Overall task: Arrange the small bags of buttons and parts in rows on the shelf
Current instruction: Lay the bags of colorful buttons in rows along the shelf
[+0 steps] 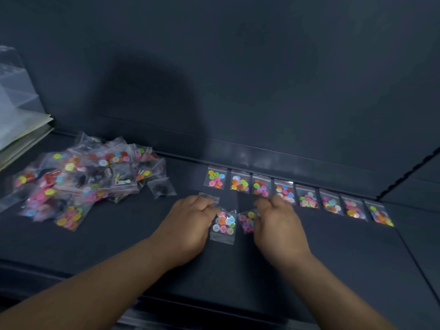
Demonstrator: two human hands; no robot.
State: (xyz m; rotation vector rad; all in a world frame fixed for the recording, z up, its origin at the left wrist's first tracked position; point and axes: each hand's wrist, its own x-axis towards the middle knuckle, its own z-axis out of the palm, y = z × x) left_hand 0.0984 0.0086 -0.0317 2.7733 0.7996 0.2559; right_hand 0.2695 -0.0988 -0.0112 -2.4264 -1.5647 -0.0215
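The left hand (190,225) lies palm down on the shelf (333,253) with its fingers curled. The fingertips touch the upper left corner of a bag (223,226) of mixed buttons. Blur prevents confirming whether they pinch it. A clear plastic edge shows just beyond the knuckles.

The right hand (278,228) lies palm down beside it, fingers curled over a second bag (246,221), gripping its right half. The two bags lie side by side, nearly touching, in the gap between the hands. The first bag lies flat, slightly tilted.

Behind the hands, a row (307,198) of eight button bags runs along the back edge of the shelf, side by side, from above the left hand out to the right. The right-hand fingertips overlap the fourth bag of the row.

Well to the left, a loose pile (78,179) of unsorted bags overlaps itself. A dark bag (162,188) lies at its right edge. Clear sheets (19,115) are stacked at the far left.
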